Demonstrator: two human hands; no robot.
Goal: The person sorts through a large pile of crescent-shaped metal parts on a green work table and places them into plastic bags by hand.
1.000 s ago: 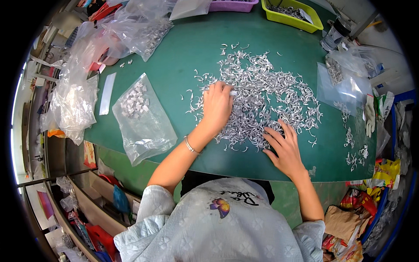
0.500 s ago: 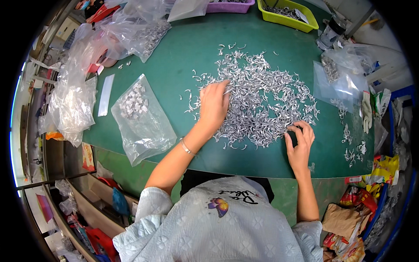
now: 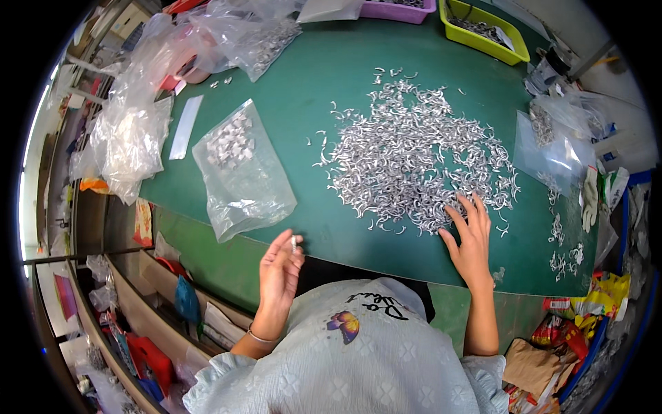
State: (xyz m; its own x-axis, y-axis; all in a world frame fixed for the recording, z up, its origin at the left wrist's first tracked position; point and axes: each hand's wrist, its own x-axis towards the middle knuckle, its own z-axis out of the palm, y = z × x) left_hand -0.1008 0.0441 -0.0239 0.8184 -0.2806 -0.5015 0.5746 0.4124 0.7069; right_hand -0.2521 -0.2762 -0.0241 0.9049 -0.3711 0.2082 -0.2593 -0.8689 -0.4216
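A wide heap of small curved silvery metal pieces (image 3: 407, 159) lies spread over the green table (image 3: 331, 69). My left hand (image 3: 279, 272) is held at the table's front edge, palm turned up, with a small silvery metal piece (image 3: 294, 243) pinched between thumb and fingers. Whether it holds more than one piece I cannot tell. My right hand (image 3: 472, 241) rests at the heap's near right edge, its fingers apart and fingertips touching the pieces. Left of the heap lies a clear plastic bag (image 3: 252, 200) with small whitish-grey pieces (image 3: 231, 141) inside.
Crumpled clear bags (image 3: 131, 145) and a pale flat strip (image 3: 186, 127) lie at the left. Purple (image 3: 396, 10) and yellow-green (image 3: 483, 43) trays stand at the back. More bags (image 3: 552, 141), a dark-topped jar (image 3: 546, 70) and loose hooked metal parts (image 3: 567, 261) line the right side.
My left hand has drawn back from the heap to the table's front edge, bringing a small metal piece. My right hand stays at the heap's near edge, its fingers now more spread.
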